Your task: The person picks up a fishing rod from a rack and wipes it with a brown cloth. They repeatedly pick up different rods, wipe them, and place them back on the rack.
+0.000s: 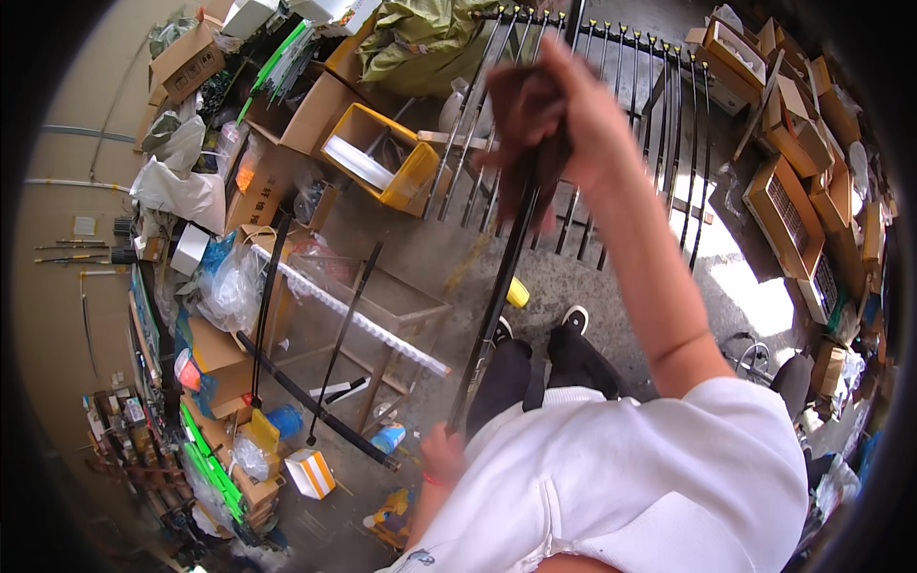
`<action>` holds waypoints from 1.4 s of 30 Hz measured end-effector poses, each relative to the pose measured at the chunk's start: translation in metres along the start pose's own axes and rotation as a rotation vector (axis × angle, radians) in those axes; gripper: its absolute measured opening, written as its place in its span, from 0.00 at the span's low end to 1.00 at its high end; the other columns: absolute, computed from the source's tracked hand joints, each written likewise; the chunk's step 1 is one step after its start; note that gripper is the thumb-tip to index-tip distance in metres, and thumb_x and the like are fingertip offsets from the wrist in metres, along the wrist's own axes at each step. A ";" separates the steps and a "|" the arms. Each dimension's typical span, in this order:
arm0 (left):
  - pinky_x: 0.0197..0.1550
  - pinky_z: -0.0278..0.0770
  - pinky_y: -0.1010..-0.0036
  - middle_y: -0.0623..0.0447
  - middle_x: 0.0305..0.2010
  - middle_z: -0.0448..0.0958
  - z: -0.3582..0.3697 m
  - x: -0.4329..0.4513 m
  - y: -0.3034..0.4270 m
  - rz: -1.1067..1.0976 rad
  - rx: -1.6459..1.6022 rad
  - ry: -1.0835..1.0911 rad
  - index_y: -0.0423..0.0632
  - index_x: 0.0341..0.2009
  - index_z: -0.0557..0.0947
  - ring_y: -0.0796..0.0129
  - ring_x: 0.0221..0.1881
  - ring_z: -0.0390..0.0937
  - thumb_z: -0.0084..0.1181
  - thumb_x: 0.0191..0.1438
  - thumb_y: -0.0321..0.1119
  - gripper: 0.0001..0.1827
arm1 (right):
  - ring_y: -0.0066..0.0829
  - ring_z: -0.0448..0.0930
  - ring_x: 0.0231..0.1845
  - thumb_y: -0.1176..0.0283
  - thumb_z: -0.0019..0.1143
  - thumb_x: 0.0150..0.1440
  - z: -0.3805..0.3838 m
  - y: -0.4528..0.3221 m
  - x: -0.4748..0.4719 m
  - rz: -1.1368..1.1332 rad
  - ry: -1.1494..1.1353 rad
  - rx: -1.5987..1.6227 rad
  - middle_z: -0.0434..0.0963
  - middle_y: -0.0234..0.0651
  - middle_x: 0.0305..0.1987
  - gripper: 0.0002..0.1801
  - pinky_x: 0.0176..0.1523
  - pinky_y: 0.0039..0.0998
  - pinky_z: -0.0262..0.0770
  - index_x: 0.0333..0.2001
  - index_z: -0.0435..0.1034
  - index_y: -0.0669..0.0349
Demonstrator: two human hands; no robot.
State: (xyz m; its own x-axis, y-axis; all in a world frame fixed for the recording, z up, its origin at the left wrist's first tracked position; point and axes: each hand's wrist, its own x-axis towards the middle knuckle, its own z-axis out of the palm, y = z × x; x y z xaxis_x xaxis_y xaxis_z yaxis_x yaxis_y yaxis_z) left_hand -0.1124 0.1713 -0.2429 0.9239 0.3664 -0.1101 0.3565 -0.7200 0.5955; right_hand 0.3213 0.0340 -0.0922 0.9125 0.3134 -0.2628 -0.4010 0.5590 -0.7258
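Note:
A long black pole (510,268), which looks like a fishing rod section, runs diagonally in front of my body. My left hand (442,453), wearing a red wristband, is closed around its lower end near my waist. My right arm reaches far forward. There my right hand (584,122) grips a dark brown cloth (534,107) bunched against the pole; both are blurred. Beyond and below that hand, a row of slender black rods (663,136) with yellow tips lies across a rack, partly covered by my arm and the cloth.
A yellow bin (412,172) and open cardboard boxes (315,114) stand at the left. Nearer, a white notched strip (358,311) on a wooden frame (383,372) supports several dark rods (344,344). More cardboard boxes (788,208) line the right. A yellow object (517,292) lies near my feet.

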 end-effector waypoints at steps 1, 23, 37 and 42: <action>0.25 0.69 0.56 0.41 0.19 0.72 -0.003 -0.008 -0.007 0.077 -0.043 0.025 0.41 0.32 0.73 0.42 0.22 0.71 0.45 0.53 0.35 0.11 | 0.25 0.67 0.12 0.55 0.48 0.58 -0.012 -0.032 0.012 -0.060 -0.122 0.069 0.60 0.28 0.09 0.22 0.21 0.30 0.70 0.17 0.62 0.57; 0.36 0.68 0.61 0.43 0.30 0.74 0.061 -0.076 -0.092 -0.608 0.086 -0.247 0.46 0.39 0.69 0.50 0.34 0.73 0.57 0.48 0.43 0.19 | 0.23 0.75 0.21 0.54 0.58 0.51 -0.057 -0.113 -0.033 0.095 -0.343 0.204 0.73 0.30 0.25 0.17 0.26 0.27 0.75 0.31 0.67 0.56; 0.38 0.69 0.57 0.39 0.32 0.75 0.057 -0.046 -0.019 -0.553 0.129 -0.284 0.42 0.36 0.76 0.43 0.39 0.74 0.50 0.54 0.44 0.16 | 0.15 0.65 0.22 0.62 0.59 0.52 -0.072 -0.049 -0.102 0.132 -0.404 0.133 0.65 0.26 0.23 0.14 0.23 0.19 0.61 0.31 0.63 0.57; 0.38 0.69 0.57 0.39 0.31 0.75 0.069 -0.044 -0.023 -0.567 0.134 -0.283 0.43 0.35 0.76 0.43 0.38 0.73 0.51 0.53 0.44 0.16 | 0.22 0.70 0.20 0.61 0.58 0.52 -0.074 -0.149 -0.055 -0.213 -0.477 0.325 0.69 0.31 0.22 0.14 0.23 0.26 0.68 0.30 0.68 0.60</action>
State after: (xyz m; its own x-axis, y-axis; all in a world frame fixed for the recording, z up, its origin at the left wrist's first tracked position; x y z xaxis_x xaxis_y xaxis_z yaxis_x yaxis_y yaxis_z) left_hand -0.1511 0.1311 -0.3068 0.5814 0.5550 -0.5949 0.7972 -0.5347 0.2804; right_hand 0.3371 -0.1234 -0.0172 0.8687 0.4360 0.2348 -0.2864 0.8291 -0.4801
